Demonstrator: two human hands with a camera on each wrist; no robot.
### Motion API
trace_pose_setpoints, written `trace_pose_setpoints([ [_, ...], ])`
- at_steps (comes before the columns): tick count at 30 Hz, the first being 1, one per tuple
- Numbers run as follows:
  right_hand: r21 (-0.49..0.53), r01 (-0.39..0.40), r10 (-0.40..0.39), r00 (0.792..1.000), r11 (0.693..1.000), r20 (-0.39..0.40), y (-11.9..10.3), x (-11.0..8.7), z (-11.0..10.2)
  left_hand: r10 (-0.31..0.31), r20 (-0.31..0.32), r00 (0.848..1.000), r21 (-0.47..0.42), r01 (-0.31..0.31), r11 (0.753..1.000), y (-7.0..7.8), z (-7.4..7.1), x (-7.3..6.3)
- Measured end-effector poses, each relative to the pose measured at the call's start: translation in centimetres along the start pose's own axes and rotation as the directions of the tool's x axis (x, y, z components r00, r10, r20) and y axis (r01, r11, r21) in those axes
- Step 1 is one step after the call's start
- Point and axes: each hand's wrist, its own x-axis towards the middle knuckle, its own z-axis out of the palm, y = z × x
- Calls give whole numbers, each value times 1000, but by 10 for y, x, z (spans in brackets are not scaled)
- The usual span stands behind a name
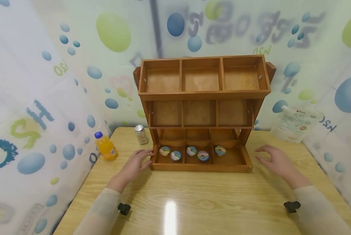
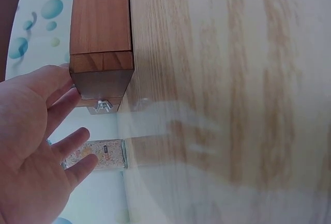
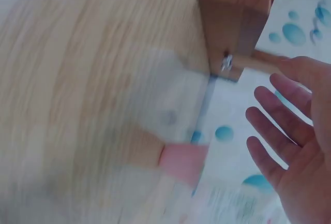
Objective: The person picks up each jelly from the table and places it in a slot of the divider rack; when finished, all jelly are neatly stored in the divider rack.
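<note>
A brown wooden three-tier rack (image 1: pixel 205 94) stands against the back wall, each tier split into three compartments. In its bottom tier lie several small lidded cups: two in the left compartment, two in the middle, and one cup (image 1: pixel 220 150) in the right. My left hand (image 1: pixel 134 166) is at the rack's left end, its fingertips touching the wood near the front corner (image 2: pixel 101 61). Off the right end, my right hand (image 1: pixel 276 164) hovers with fingers loosely spread and holds nothing; the right wrist view shows a gap between its fingers and the rack (image 3: pixel 235 17).
An orange drink bottle (image 1: pixel 106 146) with a blue cap stands at the left. Behind my left hand is a seasoning jar (image 1: pixel 141 134). A white spouted pouch (image 1: pixel 296 124) leans at the back right. A pink object (image 3: pixel 183 162) appears blurred in the right wrist view.
</note>
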Motion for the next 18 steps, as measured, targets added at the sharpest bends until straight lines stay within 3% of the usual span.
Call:
trace_pose_setpoints([
  [10,-48,-137,140,988,989,63,35,-18,-21,-3,3,1000,-10,3,1000,1,1,-2],
  [18,-40,-147,151,983,988,107,55,-29,-27,2,-1,1000,-4,-2,1000,2,-1,-1],
])
